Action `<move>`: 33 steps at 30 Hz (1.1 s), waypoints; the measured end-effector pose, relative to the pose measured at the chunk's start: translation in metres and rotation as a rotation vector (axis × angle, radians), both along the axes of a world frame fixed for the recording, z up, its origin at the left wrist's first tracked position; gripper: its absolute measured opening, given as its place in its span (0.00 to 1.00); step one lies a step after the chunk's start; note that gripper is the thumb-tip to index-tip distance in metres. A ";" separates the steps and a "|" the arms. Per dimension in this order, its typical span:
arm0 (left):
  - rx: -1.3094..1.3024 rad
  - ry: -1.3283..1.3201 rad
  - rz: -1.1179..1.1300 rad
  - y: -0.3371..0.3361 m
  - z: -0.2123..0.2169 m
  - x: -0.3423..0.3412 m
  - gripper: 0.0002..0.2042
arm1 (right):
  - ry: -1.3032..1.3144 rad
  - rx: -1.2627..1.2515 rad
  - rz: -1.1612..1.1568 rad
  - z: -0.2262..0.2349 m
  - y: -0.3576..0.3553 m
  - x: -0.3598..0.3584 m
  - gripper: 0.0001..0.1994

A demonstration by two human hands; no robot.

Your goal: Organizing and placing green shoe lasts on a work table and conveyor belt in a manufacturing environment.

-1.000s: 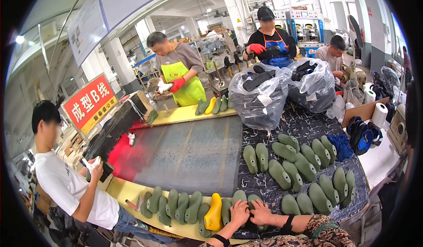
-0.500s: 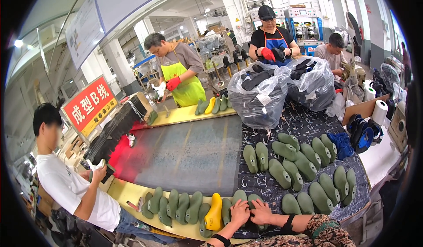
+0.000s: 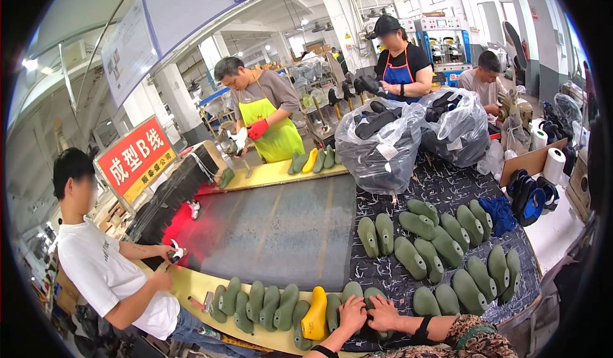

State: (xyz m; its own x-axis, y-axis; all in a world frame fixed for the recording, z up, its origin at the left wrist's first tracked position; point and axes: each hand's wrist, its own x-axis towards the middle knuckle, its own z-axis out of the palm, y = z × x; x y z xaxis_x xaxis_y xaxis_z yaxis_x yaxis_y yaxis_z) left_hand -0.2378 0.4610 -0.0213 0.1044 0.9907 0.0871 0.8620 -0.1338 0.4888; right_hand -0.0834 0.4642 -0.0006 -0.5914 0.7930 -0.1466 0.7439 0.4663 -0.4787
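Observation:
My left hand is closed over a green shoe last at the near edge of the table. Right beside it, my right hand is closed over a neighbouring green shoe last. Both lasts stand toe-up, their lower parts hidden by my fingers. To the left of my hands, a yellow shoe last stands in a row of green lasts along the yellow board. More green lasts lie in groups on the dark patterned cloth to the right.
A dark conveyor belt runs beyond the row. Clear plastic bags of dark shoe parts stand at the far side. A co-worker in white is at the left; another in a yellow-green apron stands across. A hammer lies near the row's left end.
My hands stay on the lasts; the view has shifted slightly. The co-worker at left has lowered a white shoe toward the belt. The person in the black cap has turned sideways.

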 end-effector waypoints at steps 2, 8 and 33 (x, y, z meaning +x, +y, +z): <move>-0.006 0.006 -0.002 0.001 0.000 0.000 0.12 | 0.001 -0.004 -0.002 0.000 0.000 0.000 0.22; 0.001 -0.006 -0.005 0.001 -0.004 -0.002 0.12 | -0.012 0.022 0.006 -0.002 0.000 0.000 0.22; 0.019 -0.012 -0.004 0.000 -0.003 -0.001 0.10 | -0.043 -0.029 0.011 0.002 0.001 0.001 0.23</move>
State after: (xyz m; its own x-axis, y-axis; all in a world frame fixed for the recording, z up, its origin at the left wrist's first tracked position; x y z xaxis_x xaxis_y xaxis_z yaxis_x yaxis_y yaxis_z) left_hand -0.2389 0.4607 -0.0240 0.1074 0.9884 0.1074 0.8554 -0.1469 0.4968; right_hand -0.0826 0.4652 0.0009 -0.5927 0.7815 -0.1948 0.7589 0.4608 -0.4600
